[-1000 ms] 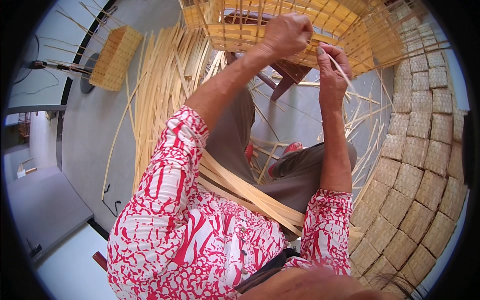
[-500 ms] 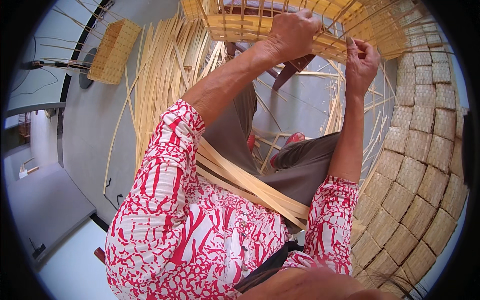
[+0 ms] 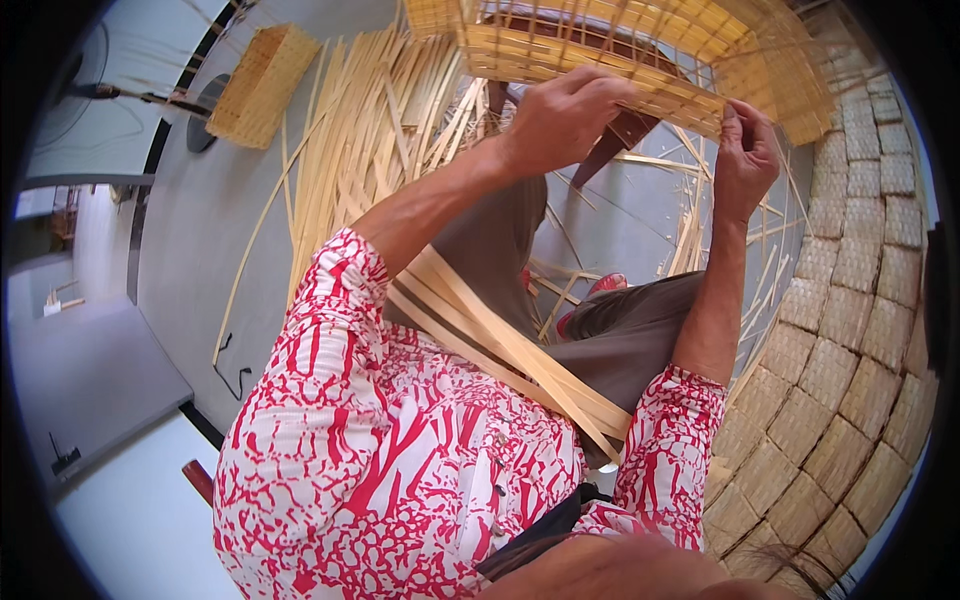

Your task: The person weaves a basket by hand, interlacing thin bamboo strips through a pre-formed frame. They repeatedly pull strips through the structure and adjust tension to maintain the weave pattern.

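Note:
An unfinished woven basket (image 3: 535, 55) of yellow bamboo-like strips lies tipped at the top of the view, its side slats standing apart like a lattice. My left hand (image 3: 565, 120) is closed at the lower edge of its near wall, fingertips partly hidden behind the hand. Farther right along that edge, my right hand (image 3: 747, 165) pinches the woven strips between thumb and fingers. A bundle of flat pale strips (image 3: 500, 345) rests across my lap, below both forearms.
Long loose strips (image 3: 345, 150) cover the floor at left, beside a smaller woven basket (image 3: 262, 88) with uncut ends. Rows of stacked woven pieces (image 3: 850, 310) line the right side. A dark red-brown wooden support (image 3: 608, 150) stands under the basket. A grey panel (image 3: 95, 380) is at far left.
My left hand has come down from over the near wall to its lower edge. My right hand still pinches the edge. The whole view has shifted slightly.

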Motion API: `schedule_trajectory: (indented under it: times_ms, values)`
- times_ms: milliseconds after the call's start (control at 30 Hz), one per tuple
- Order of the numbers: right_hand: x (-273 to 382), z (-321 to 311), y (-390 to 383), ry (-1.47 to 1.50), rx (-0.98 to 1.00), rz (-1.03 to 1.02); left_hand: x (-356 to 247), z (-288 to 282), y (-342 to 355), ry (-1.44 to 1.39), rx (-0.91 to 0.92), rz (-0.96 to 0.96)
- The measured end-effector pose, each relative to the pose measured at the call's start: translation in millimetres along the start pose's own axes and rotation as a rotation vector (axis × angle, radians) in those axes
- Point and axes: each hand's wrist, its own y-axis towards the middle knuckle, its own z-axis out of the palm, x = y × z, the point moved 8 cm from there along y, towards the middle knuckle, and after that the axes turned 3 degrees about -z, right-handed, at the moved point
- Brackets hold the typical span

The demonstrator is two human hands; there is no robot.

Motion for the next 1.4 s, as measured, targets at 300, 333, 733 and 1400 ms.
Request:
schedule_trajectory:
  times_ms: [300,333,733,1400]
  values:
    - [4,31,1,-0.395,0.202,-0.167,103,-76,-52,-0.069,-0.34,-0.649]
    - [6,30,1,-0.394,0.205,-0.156,112,-69,-46,-0.049,-0.352,-0.631]
    - [47,31,-7,-0.539,0.19,-0.243,137,-55,14,-0.277,-0.565,-0.612]
    - [33,79,-138,0.281,1.035,0.338,98,-116,-238,-0.447,0.872,-0.645]
